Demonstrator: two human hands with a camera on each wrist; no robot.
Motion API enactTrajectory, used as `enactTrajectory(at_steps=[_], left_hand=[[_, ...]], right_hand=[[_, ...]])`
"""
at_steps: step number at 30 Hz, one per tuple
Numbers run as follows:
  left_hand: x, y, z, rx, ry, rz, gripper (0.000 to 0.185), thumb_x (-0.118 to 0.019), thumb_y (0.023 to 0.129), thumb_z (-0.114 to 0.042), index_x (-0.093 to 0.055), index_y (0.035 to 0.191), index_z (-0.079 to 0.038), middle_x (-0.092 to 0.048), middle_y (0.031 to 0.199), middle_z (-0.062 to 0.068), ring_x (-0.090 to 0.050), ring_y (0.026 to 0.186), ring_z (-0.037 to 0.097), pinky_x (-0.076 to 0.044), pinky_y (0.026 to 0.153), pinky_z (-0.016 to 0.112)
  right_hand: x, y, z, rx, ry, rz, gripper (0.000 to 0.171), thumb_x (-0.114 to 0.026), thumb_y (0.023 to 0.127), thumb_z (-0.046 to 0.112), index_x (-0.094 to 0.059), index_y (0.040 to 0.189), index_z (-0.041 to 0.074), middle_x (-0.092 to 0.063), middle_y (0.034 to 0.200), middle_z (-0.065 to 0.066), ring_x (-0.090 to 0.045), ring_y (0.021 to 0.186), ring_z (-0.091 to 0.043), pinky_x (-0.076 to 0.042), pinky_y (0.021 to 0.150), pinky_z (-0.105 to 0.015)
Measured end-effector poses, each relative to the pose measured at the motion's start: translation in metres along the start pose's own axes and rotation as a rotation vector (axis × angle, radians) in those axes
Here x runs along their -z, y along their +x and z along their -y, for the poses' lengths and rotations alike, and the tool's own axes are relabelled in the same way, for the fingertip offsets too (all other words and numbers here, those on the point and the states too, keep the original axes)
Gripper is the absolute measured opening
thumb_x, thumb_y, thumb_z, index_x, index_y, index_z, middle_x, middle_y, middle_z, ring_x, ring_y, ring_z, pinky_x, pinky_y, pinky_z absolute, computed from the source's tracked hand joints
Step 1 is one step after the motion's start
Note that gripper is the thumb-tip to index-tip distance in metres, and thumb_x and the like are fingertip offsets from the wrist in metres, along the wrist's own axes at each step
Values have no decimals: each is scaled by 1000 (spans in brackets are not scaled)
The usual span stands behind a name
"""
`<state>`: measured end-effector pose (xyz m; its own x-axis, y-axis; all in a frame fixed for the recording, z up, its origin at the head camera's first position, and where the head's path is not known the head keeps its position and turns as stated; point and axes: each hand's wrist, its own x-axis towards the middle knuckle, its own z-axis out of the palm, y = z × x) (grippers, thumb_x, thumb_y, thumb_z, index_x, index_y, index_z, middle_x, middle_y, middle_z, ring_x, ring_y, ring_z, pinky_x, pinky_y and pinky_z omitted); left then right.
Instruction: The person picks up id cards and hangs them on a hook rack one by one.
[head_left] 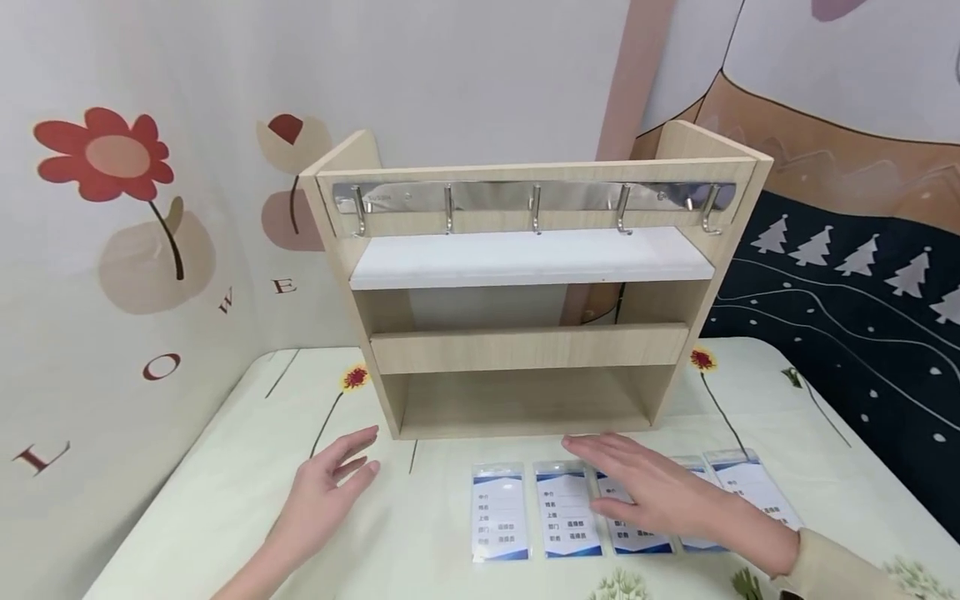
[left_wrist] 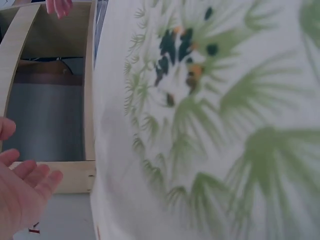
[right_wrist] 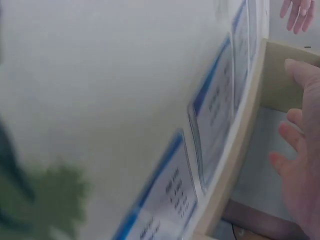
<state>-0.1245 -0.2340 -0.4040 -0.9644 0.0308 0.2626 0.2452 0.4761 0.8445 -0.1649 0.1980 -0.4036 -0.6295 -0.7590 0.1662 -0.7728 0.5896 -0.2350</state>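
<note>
Several name badges in clear sleeves, white with blue ends and printed text, lie in a row on the table; the leftmost badge [head_left: 500,512] and its neighbour [head_left: 568,518] show most fully. Over the row hovers my right hand [head_left: 663,492], fingers extended and holding nothing, partly hiding the badges towards the right. My left hand [head_left: 327,492] is held in the air left of the badges, with loosely bent fingers and nothing in them. Behind both hands stands a light wooden rack [head_left: 528,352] with a white shelf [head_left: 531,260] and a metal hook strip [head_left: 491,198].
The pale flowered tablecloth [head_left: 210,533] covers the table under the rack and badges. A printed curtain [head_left: 465,75] hangs behind, with a dark tree-patterned part [head_left: 847,308] on the right. Several hooks jut forward from the rack's top front.
</note>
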Motion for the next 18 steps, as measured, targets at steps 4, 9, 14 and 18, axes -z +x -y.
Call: enactTrajectory(at_steps=[4,9,14,18], left_hand=[[-3,10,4,181,-80,-23,53,-64,101,-10,-45,150,-1,-46,154,20,-50,137,36,-51,102,30],[-11,24,13,251,-99,-36,67,-65,101,-13,-31,158,-2,-32,164,18,-40,145,36,-44,109,41],[-20,33,18,257,-93,-37,70,-66,100,-12,-31,159,1,-33,163,22,-40,144,40,-43,109,45],[-23,36,24,246,-84,-34,68,-66,101,-14,-33,158,3,-38,159,25,-43,141,41,-46,106,44]], right_hand=[[-3,8,4,-80,73,61,73,-69,100,34,-35,160,13,-45,157,-6,-46,141,-24,-46,108,-50],[-5,19,6,-134,168,63,70,-73,97,34,-43,156,8,-48,155,-8,-47,140,-27,-45,109,-52],[-14,36,10,-119,244,71,66,-72,98,35,-48,152,5,-50,153,-7,-46,140,-29,-44,110,-53],[-22,50,16,-119,273,84,61,-73,97,30,-52,149,4,-55,148,-7,-48,139,-28,-45,110,-51]])
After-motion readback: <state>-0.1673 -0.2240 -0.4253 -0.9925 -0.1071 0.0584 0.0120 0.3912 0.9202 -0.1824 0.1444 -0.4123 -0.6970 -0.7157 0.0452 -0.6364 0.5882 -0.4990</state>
